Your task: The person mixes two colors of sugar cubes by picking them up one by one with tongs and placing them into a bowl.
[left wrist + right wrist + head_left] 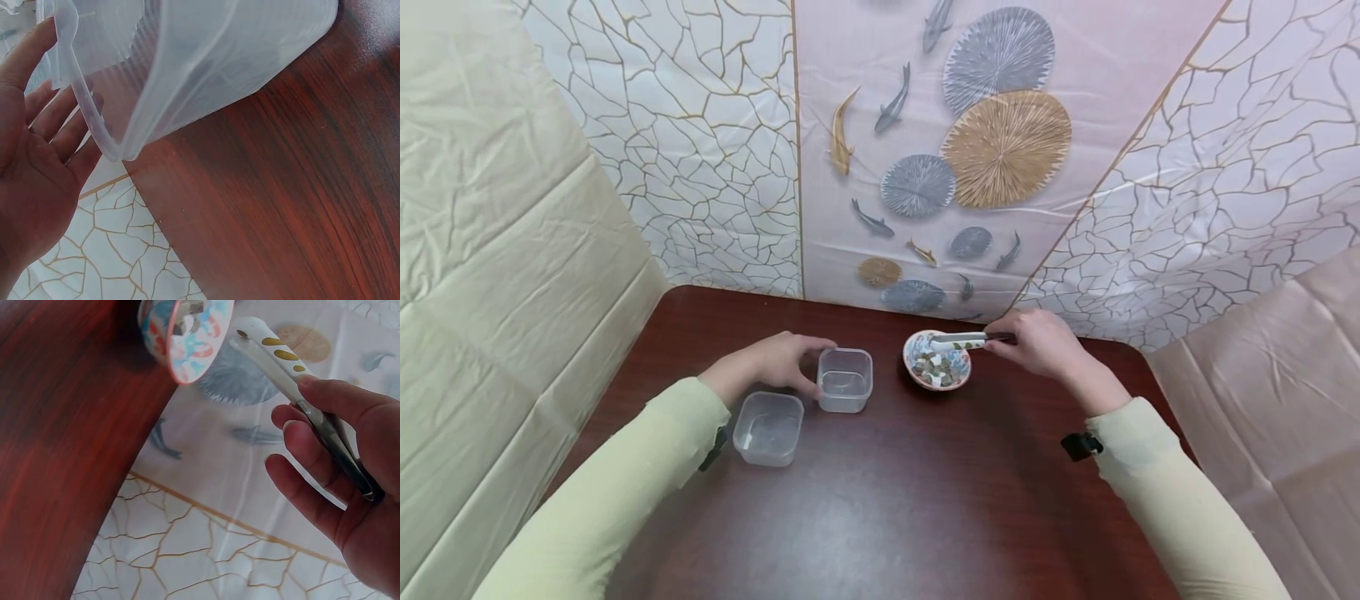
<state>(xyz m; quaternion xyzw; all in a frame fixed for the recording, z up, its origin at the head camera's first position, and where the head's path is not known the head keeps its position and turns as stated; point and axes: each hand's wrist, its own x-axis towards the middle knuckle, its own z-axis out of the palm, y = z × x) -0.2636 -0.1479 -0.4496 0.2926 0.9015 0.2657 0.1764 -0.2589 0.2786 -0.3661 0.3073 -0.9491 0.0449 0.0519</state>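
Observation:
My left hand (779, 362) grips the left side of a clear plastic container (855, 402), thumb at the near corner and a finger at the far one. A second clear container (767, 454) stands nearer, just below that hand; a small white piece shows inside it. In the left wrist view, clear plastic (206, 81) partly covers the fingers. My right hand (1039, 340) pinches a pair of tongs (284, 365), whose white ends carry gold-brown spots. Those ends hang over a patterned bowl (912, 373) with an orange-red rim, which holds several grey-brown and white pieces.
All of these stand on a dark red-brown wooden table (880, 517). Behind its far edge hangs a printed cloth (865, 275) with fish and round leaf shapes. Beige cloth panels (497, 333) flank both sides. A dark strap (1081, 446) sits at the right wrist.

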